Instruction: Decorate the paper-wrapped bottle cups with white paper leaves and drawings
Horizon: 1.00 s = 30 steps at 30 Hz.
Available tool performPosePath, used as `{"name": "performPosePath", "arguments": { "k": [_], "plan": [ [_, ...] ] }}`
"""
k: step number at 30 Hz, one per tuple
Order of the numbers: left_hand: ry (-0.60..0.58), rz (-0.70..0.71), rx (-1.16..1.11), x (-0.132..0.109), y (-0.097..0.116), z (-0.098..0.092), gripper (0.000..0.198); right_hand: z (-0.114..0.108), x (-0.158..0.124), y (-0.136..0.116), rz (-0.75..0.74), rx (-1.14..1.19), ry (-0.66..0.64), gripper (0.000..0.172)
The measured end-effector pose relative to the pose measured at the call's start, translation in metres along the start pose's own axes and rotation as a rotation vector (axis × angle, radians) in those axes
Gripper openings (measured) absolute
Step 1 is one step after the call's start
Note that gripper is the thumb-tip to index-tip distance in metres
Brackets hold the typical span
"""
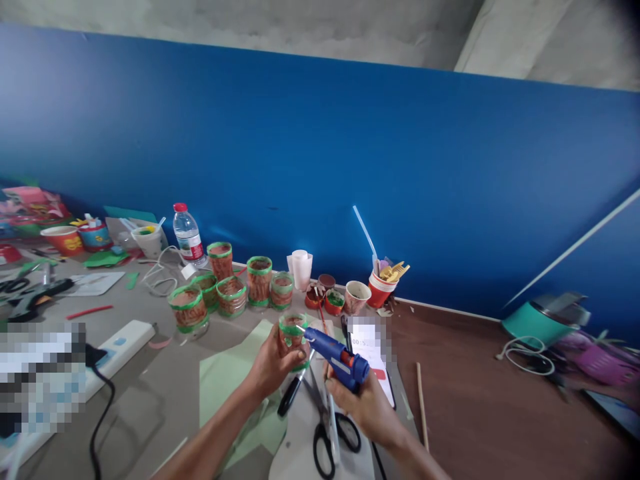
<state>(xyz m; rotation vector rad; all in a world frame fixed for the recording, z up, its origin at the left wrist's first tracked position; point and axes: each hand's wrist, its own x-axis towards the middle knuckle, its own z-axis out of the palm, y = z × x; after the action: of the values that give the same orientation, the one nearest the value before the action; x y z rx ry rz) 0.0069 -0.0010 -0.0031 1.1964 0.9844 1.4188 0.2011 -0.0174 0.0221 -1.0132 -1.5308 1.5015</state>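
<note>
The left hand was curled around the side of a small round container with a brown wrapped body and green bands, its thumb across the front and its opening narrowed to the container's width. The right hand was wrapped around the grip of a blue plastic glue gun; whether a finger was pressing the trigger could not be told. The gun's nozzle pointed at the container's upper part, just beside or touching the green rim, too close to call. This piece, held above the near part of the grey table, already had its brown covering and green at rim and base, so it looked well advanced, with some gluing perhaps left to do. Below the hands lay black-handled metal scissors and a black marker pen, beside a pale green sheet of paper. Farther out, short of the blue wall panel, stood six similar brown-and-green containers, all banded and seemingly finished or nearly so, near a clear plastic bottle with a red cap
</note>
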Motion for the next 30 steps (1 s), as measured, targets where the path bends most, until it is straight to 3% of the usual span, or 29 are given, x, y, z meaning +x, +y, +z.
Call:
{"name": "performPosePath", "arguments": {
  "k": [11, 30],
  "plan": [
    [-0.002, -0.032, -0.046, 0.000, 0.004, 0.002, 0.062, 0.001, 0.001, 0.000, -0.002, -0.038, -0.005, 0.041],
    [0.073, -0.065, -0.103, 0.000, 0.012, 0.008, 0.047, 0.000, 0.003, 0.005, 0.003, -0.103, 0.017, 0.038]
  ]
}}
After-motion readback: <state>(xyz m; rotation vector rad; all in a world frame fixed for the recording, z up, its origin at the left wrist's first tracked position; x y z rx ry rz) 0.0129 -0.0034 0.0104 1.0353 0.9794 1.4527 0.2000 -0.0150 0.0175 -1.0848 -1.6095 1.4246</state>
